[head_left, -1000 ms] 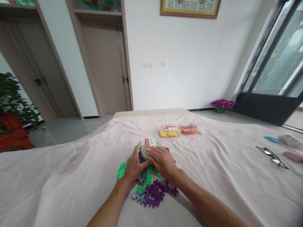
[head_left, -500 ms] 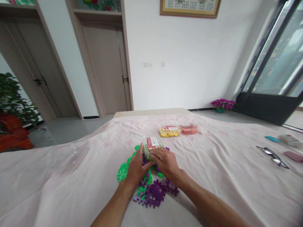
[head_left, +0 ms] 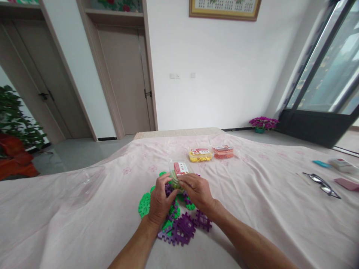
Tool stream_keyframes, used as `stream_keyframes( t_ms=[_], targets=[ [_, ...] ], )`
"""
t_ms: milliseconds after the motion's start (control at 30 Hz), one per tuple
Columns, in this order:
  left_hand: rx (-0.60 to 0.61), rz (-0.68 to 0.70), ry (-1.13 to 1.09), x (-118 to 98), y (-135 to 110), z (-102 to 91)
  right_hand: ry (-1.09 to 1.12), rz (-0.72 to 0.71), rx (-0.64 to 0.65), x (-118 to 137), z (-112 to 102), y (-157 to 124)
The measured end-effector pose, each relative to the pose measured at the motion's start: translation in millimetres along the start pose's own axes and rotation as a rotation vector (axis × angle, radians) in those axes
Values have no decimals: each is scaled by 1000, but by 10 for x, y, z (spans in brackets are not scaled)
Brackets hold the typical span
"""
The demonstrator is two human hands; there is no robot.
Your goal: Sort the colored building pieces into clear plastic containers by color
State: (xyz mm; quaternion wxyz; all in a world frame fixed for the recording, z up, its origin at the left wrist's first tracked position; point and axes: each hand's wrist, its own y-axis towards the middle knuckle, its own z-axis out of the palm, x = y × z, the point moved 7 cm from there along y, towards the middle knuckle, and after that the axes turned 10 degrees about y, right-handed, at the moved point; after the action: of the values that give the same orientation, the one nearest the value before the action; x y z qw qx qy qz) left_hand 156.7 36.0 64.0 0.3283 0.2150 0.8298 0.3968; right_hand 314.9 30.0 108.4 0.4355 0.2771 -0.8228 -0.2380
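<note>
Both of my hands grip a clear plastic box (head_left: 181, 168) with a red and white label on its lid and something light green inside. My left hand (head_left: 162, 198) holds its near left corner, fingers curled and thumb at the front edge. Bent over the near right side of the lid are the fingers of my right hand (head_left: 198, 191). Under and around the hands lie green round notched toy pieces (head_left: 145, 205) and purple square notched pieces (head_left: 185, 227), partly hidden by the hands and box.
Beyond the box stand a box of yellow pieces (head_left: 200, 155) and a box of red pieces (head_left: 223, 152). A clear empty plastic container (head_left: 86, 183) lies left. Glasses (head_left: 322, 184), a dark pink case (head_left: 347, 184) and a blue item (head_left: 321, 163) rest on the pink cloth (head_left: 252, 179) at right.
My left hand's fingers have curled in from being stretched along the box's left side to its near left corner. The right hand and box have hardly moved.
</note>
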Motion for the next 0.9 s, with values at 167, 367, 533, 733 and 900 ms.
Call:
stream_keyframes(
  t_ms=[167,367,533,733,900],
  targets=[
    [1,126,40,-93,7,-32,35,32,-39,-8,-62,22],
    [7,228,85,-203,22,-70,98,46,-52,-17,-93,34],
    [-22,232,120,-213,20,-80,108,57,-52,-28,-83,25],
    [4,203,120,-201,19,-79,105,69,-42,-39,-70,27],
    [50,123,69,-130,-20,10,62,80,-31,-67,-57,24]
  ],
)
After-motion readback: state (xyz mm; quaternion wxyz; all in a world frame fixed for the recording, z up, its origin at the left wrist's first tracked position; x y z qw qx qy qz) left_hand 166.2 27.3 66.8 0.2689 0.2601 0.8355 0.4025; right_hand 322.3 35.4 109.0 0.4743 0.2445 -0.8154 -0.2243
